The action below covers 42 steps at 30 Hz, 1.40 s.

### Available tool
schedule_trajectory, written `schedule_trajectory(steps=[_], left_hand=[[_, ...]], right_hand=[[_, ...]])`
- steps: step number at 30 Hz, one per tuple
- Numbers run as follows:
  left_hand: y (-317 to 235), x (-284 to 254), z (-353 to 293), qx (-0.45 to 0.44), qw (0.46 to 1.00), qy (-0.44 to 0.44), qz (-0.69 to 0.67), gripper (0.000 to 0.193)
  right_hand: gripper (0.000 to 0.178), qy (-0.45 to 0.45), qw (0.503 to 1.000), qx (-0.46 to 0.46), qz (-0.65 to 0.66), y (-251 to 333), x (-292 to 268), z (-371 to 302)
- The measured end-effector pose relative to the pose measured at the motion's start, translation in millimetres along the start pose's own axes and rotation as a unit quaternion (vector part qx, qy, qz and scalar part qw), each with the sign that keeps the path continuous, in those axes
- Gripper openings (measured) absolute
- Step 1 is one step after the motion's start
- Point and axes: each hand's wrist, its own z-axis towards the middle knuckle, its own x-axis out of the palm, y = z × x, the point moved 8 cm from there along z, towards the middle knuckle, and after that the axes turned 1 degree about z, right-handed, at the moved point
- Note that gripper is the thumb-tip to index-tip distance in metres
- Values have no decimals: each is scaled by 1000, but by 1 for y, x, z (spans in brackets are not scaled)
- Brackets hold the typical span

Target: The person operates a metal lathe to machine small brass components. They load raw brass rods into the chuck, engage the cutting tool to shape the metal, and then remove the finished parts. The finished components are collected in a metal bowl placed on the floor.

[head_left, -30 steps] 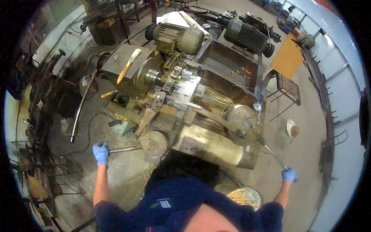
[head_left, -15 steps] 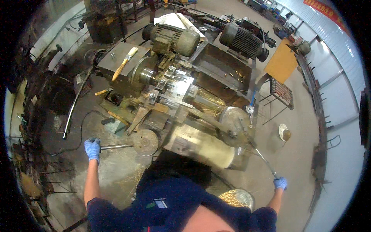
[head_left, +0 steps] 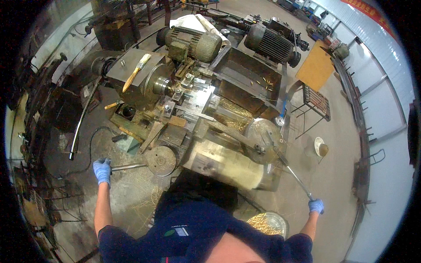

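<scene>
In a blue glove, my left hand [head_left: 102, 170] is closed round the outer end of a metal lever [head_left: 129, 167] that runs into a round steel disc [head_left: 161, 161]. My right hand [head_left: 315, 206], gloved alike, grips the low end of a longer lever [head_left: 296, 179]. That one slopes up to a larger disc [head_left: 262, 139] on the right of a small lathe. Between the two lies the lathe's bright tool slide [head_left: 198, 97], facing the round chuck [head_left: 162, 86]. Brass-coloured chips [head_left: 234, 115] lie below the slide.
A paintbrush [head_left: 137, 72] rests on the headstock [head_left: 133, 61]. Behind stand two electric motors [head_left: 193, 44] and a metal tray [head_left: 245, 72] with a few brass pieces. A bucket [head_left: 277, 221] of brass parts is by my right side. Right of the lathe is a small rack [head_left: 316, 101].
The whole view has shifted slightly, the machine now sitting a little further left. Both hands keep their grip on the levers, with no clear lever movement.
</scene>
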Motion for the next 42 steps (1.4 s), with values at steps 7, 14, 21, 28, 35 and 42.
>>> schedule_trajectory(steps=[7, 14, 21, 28, 35, 42], left_hand=[[-10, -2, -6, 6, 1000, -12, -28, 18], [-18, -3, -7, 13, 999, -1, 35, 19], [-97, 17, -15, 177, 971, 61, 151, 23], [-126, 62, -48, 257, 918, 104, 283, 20], [-132, 57, -50, 270, 932, 67, 232, 22], [-130, 59, -48, 286, 929, 77, 220, 23]], right_hand=[[30, 14, 1000, 7, -1, -6, 11, 4], [28, 16, 1000, 10, -16, -10, 12, -3], [28, 31, 1000, 4, -5, -2, 6, -17], [31, 28, 999, 18, -15, -4, 22, -13], [34, 41, 999, 25, -20, -13, 23, -21], [33, 36, 998, 50, -5, -15, 27, -27]])
